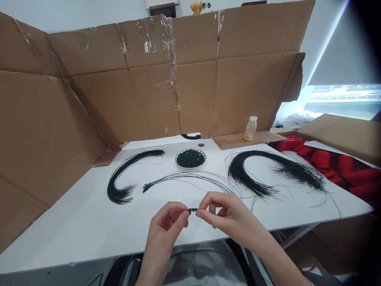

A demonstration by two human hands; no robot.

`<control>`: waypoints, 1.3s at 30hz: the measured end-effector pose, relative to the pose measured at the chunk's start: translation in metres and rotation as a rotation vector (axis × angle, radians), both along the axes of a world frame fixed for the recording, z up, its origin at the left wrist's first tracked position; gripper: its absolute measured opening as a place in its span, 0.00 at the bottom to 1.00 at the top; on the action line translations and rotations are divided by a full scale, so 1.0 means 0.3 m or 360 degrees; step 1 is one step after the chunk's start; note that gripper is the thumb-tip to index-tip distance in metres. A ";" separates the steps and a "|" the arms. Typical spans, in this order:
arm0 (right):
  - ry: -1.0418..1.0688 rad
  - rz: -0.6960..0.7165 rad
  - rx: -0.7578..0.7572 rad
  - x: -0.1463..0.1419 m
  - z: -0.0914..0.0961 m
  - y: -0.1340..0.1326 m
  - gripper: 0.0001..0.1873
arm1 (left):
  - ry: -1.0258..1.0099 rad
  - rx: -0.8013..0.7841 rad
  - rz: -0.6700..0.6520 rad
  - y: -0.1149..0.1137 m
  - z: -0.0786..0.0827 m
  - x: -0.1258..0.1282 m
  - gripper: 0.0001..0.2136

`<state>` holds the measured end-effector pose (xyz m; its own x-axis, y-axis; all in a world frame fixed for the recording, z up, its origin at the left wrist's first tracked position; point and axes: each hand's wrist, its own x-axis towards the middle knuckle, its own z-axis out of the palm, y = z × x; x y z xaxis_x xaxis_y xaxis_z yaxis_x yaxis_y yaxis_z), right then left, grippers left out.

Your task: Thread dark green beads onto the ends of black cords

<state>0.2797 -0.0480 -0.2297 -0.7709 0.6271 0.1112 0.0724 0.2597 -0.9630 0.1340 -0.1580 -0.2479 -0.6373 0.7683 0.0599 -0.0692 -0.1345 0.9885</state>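
Between my fingertips, over the front of the white table, runs a short row of small dark beads (193, 209). My left hand (168, 224) pinches its left end between thumb and forefinger. At the other end, the thumb and forefinger of my right hand (222, 212) are closed on it. Any wire or thread through the beads is too fine to make out. Beyond my hands lies a thin bunch of black wires (178, 175) with dark beads clustered at its left end. A round dish (205, 163) full of dark green beads stands behind that bunch.
Curved bundles of black strands lie left (112, 186) and right (238, 167) on the white table (74, 222). Cardboard walls (143, 99) rise behind and at left. A small bottle (250, 129) stands back right. Red items (321, 159) fill a box beside the table.
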 end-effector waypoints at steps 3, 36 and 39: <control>-0.0012 0.0010 0.0037 -0.004 0.003 -0.002 0.10 | 0.0041 -0.0015 -0.0033 0.000 -0.004 -0.001 0.09; 0.0119 0.0062 0.0017 -0.016 0.010 -0.024 0.05 | -0.0165 0.0029 -0.0207 -0.004 -0.011 -0.002 0.12; 0.0163 0.0042 -0.0042 -0.017 0.006 -0.029 0.05 | -0.0323 0.0073 -0.0245 -0.005 -0.007 -0.002 0.13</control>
<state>0.2744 -0.0567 -0.2279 -0.7727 0.6105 0.1739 -0.0331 0.2348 -0.9715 0.1333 -0.1595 -0.2500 -0.5157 0.8566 -0.0203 -0.2885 -0.1512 0.9455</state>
